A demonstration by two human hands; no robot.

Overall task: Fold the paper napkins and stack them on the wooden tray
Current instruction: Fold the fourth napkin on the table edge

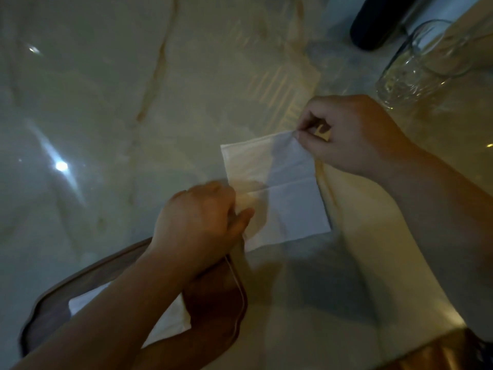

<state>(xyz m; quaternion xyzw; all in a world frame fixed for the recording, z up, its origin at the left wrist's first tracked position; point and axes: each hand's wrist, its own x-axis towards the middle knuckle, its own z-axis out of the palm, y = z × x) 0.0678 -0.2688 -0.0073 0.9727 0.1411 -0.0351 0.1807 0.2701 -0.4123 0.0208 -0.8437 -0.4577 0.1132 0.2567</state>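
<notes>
A white paper napkin (pixel 282 193) lies spread on the glossy marble table, with a crease across its middle. My right hand (pixel 349 132) pinches its far right corner between thumb and fingers. My left hand (pixel 202 222) grips the napkin's near left edge. The dark wooden tray (pixel 218 297) sits at the lower left, partly under my left forearm. A folded white napkin (pixel 170 319) rests on it, mostly hidden by that forearm.
A clear drinking glass (pixel 416 65) stands at the upper right, just beyond my right hand. A dark cylindrical object (pixel 378 22) stands behind it. The table's near right edge (pixel 437 345) runs diagonally at the bottom right. Bright light reflections mark the marble at left.
</notes>
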